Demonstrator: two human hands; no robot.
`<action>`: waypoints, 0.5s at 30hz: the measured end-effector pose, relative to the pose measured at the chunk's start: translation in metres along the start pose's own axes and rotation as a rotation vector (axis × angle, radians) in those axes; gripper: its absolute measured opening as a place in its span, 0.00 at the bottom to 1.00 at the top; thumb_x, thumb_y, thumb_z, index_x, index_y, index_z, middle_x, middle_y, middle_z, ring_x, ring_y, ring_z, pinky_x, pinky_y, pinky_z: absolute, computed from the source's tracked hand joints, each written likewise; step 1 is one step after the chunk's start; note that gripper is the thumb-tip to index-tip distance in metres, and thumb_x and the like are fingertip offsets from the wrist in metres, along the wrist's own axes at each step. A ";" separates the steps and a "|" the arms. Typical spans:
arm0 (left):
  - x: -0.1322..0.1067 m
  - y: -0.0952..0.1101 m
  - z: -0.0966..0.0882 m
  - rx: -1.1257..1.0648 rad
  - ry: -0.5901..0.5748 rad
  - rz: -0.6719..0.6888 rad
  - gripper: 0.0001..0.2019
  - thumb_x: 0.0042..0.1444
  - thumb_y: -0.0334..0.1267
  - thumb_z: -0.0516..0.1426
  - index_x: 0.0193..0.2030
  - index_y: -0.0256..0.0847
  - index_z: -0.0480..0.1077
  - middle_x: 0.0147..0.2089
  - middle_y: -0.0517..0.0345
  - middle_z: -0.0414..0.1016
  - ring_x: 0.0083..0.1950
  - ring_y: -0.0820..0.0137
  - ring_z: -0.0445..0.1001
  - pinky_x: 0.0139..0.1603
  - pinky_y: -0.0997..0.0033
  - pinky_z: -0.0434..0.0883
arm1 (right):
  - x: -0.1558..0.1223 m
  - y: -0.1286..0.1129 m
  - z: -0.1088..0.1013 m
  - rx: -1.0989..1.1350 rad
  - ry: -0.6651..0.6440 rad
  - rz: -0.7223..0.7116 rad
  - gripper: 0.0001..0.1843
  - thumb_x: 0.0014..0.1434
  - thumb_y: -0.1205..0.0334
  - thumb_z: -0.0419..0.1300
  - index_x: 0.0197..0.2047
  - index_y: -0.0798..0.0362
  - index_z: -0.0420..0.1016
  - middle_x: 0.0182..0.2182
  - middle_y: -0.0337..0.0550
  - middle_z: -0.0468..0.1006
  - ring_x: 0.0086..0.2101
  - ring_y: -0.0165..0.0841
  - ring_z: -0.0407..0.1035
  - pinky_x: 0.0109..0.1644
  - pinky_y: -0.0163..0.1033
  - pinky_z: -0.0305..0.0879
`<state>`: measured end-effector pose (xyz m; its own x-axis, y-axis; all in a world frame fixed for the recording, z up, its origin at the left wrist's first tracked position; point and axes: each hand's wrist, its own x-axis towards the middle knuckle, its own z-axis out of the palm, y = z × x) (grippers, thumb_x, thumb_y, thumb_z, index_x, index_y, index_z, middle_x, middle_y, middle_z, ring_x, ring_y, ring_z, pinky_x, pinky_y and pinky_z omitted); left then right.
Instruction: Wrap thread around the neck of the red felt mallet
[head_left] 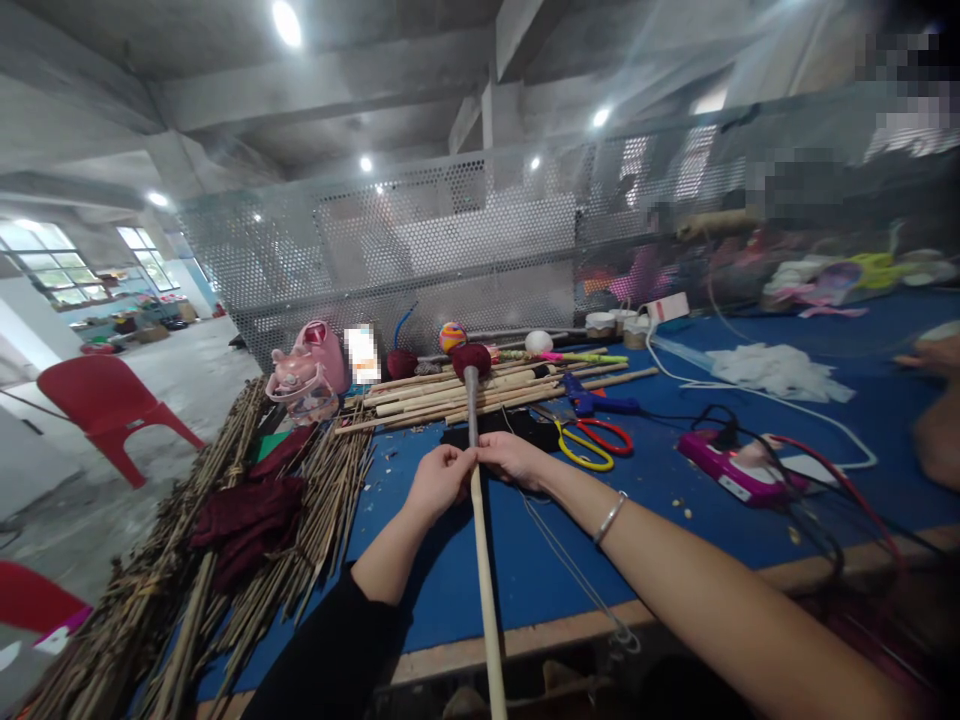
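A long pale wooden stick (486, 580) points away from me across the table. Its far end has a grey sleeve (472, 405) and a dark red ball-shaped head (472, 359). Where the grey part meets the bare wood, my left hand (441, 482) pinches the stick from the left. My right hand (514, 460), wearing a bangle, closes its fingertips on the same spot from the right. A thin grey cord (566, 560) trails from below the right hand to the table's front edge. Black cloth (499, 430) lies just beyond the hands.
Bundled thin twigs (330, 530) and maroon cloth (251, 525) cover the left side. Pale sticks (420, 395) lie at the back. Scissors (589, 445), a blue glue gun (600, 400) and a purple power strip (731, 468) with cords are on the right. Another person's hand (941, 400) shows far right.
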<state>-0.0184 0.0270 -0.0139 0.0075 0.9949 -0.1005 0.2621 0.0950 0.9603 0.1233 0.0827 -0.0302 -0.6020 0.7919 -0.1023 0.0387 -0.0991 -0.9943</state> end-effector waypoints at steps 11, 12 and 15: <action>0.016 -0.017 -0.021 0.717 0.031 0.647 0.32 0.43 0.18 0.45 0.56 0.43 0.65 0.63 0.51 0.56 0.62 0.62 0.55 0.61 0.55 0.54 | -0.008 -0.010 0.009 -0.011 -0.004 0.008 0.17 0.45 0.53 0.63 0.24 0.55 0.62 0.10 0.24 0.49 0.13 0.19 0.40 0.17 0.32 0.32; 0.015 -0.015 -0.020 0.729 0.030 0.653 0.32 0.43 0.18 0.45 0.55 0.44 0.66 0.63 0.52 0.57 0.62 0.62 0.55 0.61 0.55 0.54 | -0.009 -0.012 0.010 -0.006 -0.009 0.002 0.16 0.45 0.53 0.62 0.25 0.56 0.63 0.10 0.24 0.49 0.13 0.19 0.40 0.17 0.32 0.32; 0.009 -0.009 -0.017 0.723 0.062 0.629 0.29 0.45 0.20 0.46 0.53 0.44 0.69 0.60 0.52 0.61 0.60 0.62 0.57 0.61 0.56 0.55 | -0.011 -0.014 0.012 0.007 -0.013 -0.016 0.14 0.45 0.55 0.63 0.27 0.57 0.65 0.11 0.25 0.49 0.13 0.19 0.40 0.17 0.32 0.33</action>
<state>-0.0369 0.0362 -0.0194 0.3047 0.8585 0.4125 0.7594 -0.4804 0.4387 0.1199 0.0686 -0.0145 -0.6129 0.7855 -0.0859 0.0233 -0.0907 -0.9956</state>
